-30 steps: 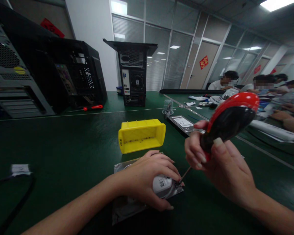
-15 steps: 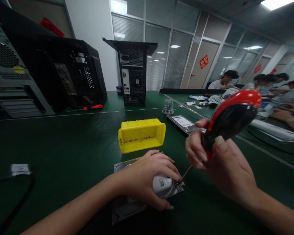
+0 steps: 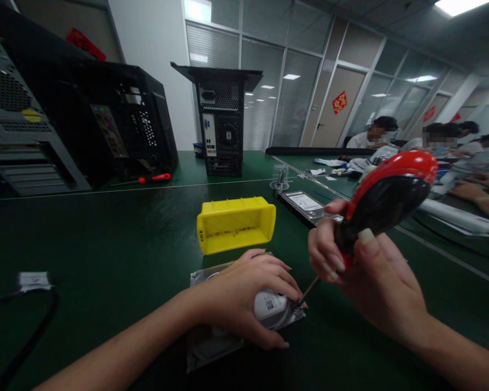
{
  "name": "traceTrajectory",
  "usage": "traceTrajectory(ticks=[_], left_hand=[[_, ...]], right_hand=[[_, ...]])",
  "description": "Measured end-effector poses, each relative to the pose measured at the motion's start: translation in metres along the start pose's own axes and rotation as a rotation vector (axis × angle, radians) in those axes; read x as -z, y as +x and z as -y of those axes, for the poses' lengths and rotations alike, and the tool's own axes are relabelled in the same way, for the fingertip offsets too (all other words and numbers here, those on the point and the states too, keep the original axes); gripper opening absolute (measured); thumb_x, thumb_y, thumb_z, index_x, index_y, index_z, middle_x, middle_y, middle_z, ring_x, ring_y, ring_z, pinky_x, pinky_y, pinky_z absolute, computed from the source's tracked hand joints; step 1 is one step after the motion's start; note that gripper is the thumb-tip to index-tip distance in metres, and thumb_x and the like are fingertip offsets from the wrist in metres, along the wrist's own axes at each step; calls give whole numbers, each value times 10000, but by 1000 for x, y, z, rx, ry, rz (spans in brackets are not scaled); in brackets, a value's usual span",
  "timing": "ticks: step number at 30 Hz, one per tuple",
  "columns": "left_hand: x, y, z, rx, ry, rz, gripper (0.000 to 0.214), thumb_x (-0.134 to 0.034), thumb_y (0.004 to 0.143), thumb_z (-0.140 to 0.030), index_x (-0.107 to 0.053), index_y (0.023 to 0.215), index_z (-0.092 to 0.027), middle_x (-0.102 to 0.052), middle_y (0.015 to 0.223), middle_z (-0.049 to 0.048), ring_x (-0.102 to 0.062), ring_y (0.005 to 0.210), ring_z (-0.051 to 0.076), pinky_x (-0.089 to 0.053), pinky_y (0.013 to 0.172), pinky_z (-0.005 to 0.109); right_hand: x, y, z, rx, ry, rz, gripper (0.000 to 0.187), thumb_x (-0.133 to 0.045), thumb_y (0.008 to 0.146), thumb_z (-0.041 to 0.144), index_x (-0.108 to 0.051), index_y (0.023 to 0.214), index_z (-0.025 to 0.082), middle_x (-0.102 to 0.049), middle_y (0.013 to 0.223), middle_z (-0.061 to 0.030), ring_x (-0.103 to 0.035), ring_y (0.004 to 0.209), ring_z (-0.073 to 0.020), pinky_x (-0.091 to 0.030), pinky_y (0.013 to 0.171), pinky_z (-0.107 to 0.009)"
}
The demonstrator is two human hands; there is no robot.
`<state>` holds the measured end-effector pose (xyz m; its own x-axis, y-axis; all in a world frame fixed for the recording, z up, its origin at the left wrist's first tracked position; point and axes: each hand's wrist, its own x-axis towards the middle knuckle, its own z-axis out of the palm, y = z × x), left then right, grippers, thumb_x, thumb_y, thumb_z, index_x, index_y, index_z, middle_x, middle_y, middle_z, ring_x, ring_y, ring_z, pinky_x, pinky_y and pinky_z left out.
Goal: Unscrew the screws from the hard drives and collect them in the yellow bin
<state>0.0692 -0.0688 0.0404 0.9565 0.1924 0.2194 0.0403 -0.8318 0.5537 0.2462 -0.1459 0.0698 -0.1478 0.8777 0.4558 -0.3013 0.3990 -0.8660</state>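
Observation:
A silver hard drive (image 3: 271, 305) with a white label lies on the green table, largely covered by my left hand (image 3: 248, 293). The fingers of that hand wrap over its top and the thumb presses along the near edge, holding it. My right hand (image 3: 362, 260) is closed around a screwdriver (image 3: 387, 198) with a thick, glossy red-and-black handle. The thin shaft slants down to the left, and its tip meets the drive's right corner, close to my left fingertips. Whether a screw sits under the tip is too small to tell.
Beyond the drive, a yellow bin (image 3: 236, 225) holds small dark screws. A second hard drive (image 3: 305, 203) lies to its right, near a clear cup (image 3: 280, 178). Computer cases (image 3: 224, 119) stand behind; a red-handled screwdriver (image 3: 155, 178) lies by them. A cable (image 3: 36, 315) is at left. People sit at right.
Almost nothing differs. The screwdriver's handle has shifted very slightly to the right, while my left hand and the hard drive stay in place.

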Motion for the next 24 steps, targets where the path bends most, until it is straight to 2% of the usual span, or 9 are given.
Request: traceTrajectory(ticks=[6,17,24], left_hand=[[0,-1,1,-11,13,-6,435,-769,678,-290,-635,1091,-269,-639,1136,-15,-519,1147,229,-165,1091,414],[1,0,0,5,-25,-10,439,-799,671,-315,-649,1081,-272,-649,1133,-8,-532,1137,231,-169,1087,406],[-4,9,0,97,-98,-97,158,-761,754,-300,-694,877,-227,-702,1004,-25,-594,1039,184,-272,1006,332]], right_hand=[[-1,1,0,-2,10,9,234,-423,952,360,-487,1168,294,-419,725,25,-375,625,-101,-325,519,-230],[0,-2,1,-9,-34,8,252,-451,938,395,-491,1172,311,-423,726,17,-401,642,-112,-359,526,-230],[1,0,1,-23,-42,17,250,-462,929,400,-488,1167,328,-428,727,16,-418,628,-116,-397,529,-239]])
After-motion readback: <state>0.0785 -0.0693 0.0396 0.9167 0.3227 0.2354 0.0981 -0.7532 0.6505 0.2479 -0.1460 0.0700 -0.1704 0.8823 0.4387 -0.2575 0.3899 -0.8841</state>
